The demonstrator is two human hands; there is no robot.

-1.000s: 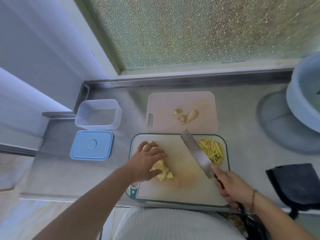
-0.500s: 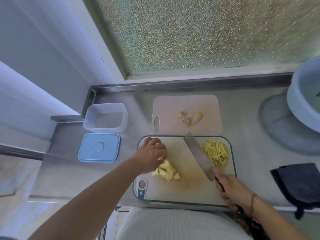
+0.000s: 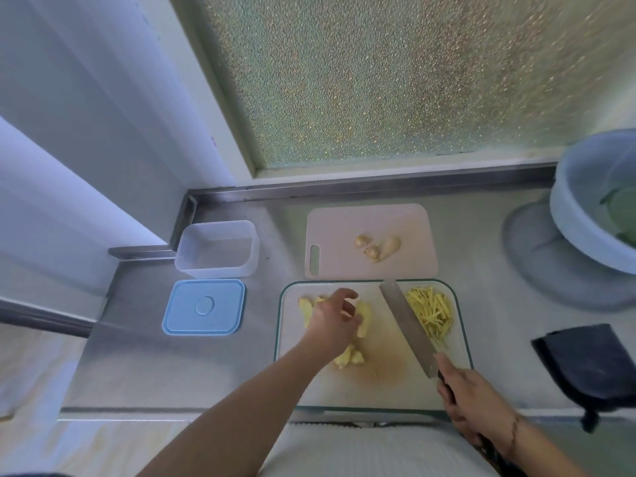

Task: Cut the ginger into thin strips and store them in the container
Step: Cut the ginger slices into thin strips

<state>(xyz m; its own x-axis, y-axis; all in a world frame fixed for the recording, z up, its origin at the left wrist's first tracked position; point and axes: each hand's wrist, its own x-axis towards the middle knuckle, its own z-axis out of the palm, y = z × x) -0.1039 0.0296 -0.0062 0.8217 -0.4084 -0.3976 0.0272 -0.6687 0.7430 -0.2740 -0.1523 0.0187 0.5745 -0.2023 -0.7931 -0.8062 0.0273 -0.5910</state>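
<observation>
L hand (image 3: 332, 318) loose, fingers spread over ginger slices (image 3: 364, 313) on board (image 3: 395, 390), gripping nothing. R hand (image 3: 473, 404) grasps knife (image 3: 407, 327), blade flat on board beside strips (image 3: 432, 311). Container (image 3: 216, 247) w/ lid (image 3: 203, 307) off, left of board.

We find the cutting board (image 3: 375, 390) nearest, a second board (image 3: 406, 222) directly behind it. Ginger slices (image 3: 364, 313) lie left on the near board, strips (image 3: 430, 311) right, knife (image 3: 407, 327) between. Container (image 3: 216, 249) stands left, lid (image 3: 203, 307) before it.
</observation>
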